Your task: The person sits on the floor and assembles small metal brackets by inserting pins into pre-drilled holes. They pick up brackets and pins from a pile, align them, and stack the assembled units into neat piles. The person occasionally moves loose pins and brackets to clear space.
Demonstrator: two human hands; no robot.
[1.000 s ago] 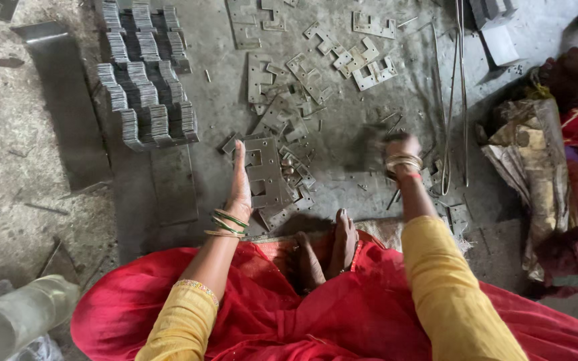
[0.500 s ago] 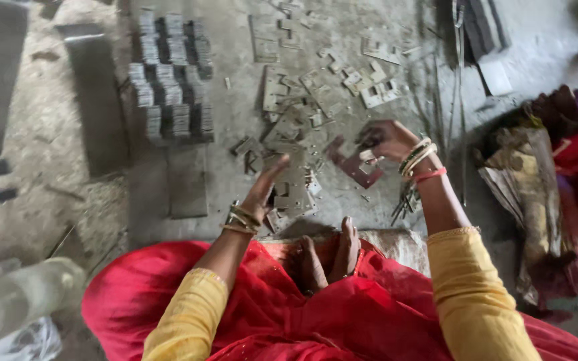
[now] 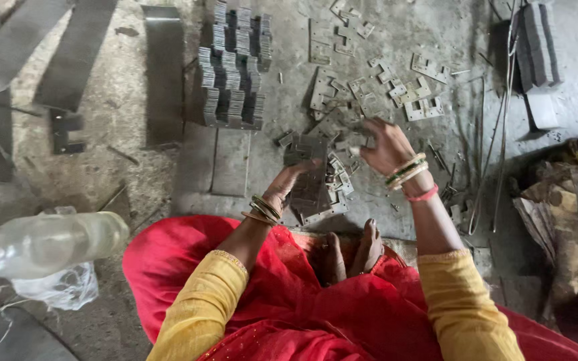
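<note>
I sit on the floor in a red garment with yellow sleeves, and my bare feet [image 3: 352, 254] are just in front of me. My left hand [image 3: 287, 182], with bangles on the wrist, grips the left edge of a stamped grey metal plate [image 3: 316, 194] lying on the floor. My right hand [image 3: 384, 147], also with bangles, is curled over a heap of small cut metal pieces [image 3: 346, 144] just beyond the plate. Its fingers are closed on one small piece. The fingertips hide the exact grip.
Neat rows of stacked stamped pieces [image 3: 232, 67] stand at the back. Flat plates [image 3: 230, 162] lie left of my hands, with long metal strips [image 3: 75, 53] at far left. A plastic bottle [image 3: 48, 244] is near left. Thin rods [image 3: 496, 140], loose cut-outs [image 3: 423, 90] and a rag bundle [image 3: 563, 227] are at right.
My right hand came in from the floor at right to the heap of small pieces, taking hold of one. My left hand lifted off the plate, then came back to its left edge.
</note>
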